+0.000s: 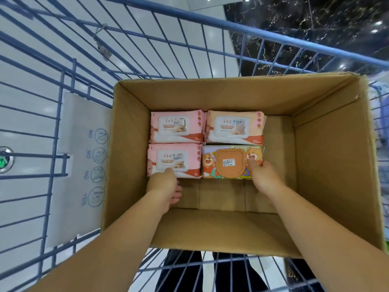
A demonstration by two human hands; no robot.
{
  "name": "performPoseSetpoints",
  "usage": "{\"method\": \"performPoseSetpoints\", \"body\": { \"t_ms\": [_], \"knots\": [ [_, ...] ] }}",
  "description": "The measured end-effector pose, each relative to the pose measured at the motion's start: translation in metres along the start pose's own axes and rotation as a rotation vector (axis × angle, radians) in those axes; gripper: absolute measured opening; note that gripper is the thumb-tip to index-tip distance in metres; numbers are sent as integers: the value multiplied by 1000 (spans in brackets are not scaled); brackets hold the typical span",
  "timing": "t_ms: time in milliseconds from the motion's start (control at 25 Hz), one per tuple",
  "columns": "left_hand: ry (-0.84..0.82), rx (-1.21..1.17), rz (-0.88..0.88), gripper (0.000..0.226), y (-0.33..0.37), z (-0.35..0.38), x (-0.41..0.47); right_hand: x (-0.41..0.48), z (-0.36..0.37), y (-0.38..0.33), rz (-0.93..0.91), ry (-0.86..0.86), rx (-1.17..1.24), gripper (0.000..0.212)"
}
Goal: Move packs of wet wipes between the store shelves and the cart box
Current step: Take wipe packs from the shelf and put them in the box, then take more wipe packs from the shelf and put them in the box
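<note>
- The right hand [263, 178] pinches the bear pack [223, 163] at its near right corner. The thumb lies flat on the printed top and the fingers wrap round the right end.
- Most of the bear pack stretches away to the left of that grip. It lies flat on the floor of the cardboard box [315, 165].
- The left hand [163, 186] sits at the near edge of the near pink pack [185, 159], with its thumb tip on the pack's top face. The fingers are curled just on the near side of that edge. Whether they reach under and hold the pack I cannot tell.
- The near pink pack runs forward and to the right of the left thumb, and its right end touches the bear pack.
- Straight beyond the left hand's pack lies the far pink pack [176, 127]. Beyond the right hand's pack lies the peach pack [233, 127]. The four sit edge to edge as a block.
- To the right of the right hand's grip is bare box floor, up to the box wall.
- The box stands in a blue wire cart [273, 34].
</note>
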State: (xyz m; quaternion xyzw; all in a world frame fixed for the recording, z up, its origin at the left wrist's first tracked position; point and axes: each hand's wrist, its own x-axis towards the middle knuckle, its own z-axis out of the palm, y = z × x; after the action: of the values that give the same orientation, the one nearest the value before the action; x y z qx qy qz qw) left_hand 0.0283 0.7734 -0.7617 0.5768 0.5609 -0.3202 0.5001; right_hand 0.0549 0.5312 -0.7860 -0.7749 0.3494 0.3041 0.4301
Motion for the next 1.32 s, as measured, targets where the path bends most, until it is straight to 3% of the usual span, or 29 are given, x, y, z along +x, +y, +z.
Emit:
{"method": "performPoseSetpoints", "body": {
  "t_ms": [200,400,520,760,880,1000,1320],
  "knots": [
    [-60,272,442,27,6,11,-57,-63,-20,-13,-4,9,166,34],
    [-147,403,568,48,20,1,-152,-154,-69,-31,-35,7,261,45],
    [-203,424,646,49,26,0,-206,-204,-96,-33,-76,63,294,47],
    [-390,601,801,56,31,44,-288,-290,-157,-17,-109,258,501,51],
    [-473,633,930,45,30,70,-353,-335,-208,-6,-177,340,555,51],
    [-599,696,1041,52,21,101,-425,-378,-267,19,-221,462,611,53],
    [-873,812,1356,60,-79,208,-637,-507,-430,135,-351,799,747,59]
  ]
}}
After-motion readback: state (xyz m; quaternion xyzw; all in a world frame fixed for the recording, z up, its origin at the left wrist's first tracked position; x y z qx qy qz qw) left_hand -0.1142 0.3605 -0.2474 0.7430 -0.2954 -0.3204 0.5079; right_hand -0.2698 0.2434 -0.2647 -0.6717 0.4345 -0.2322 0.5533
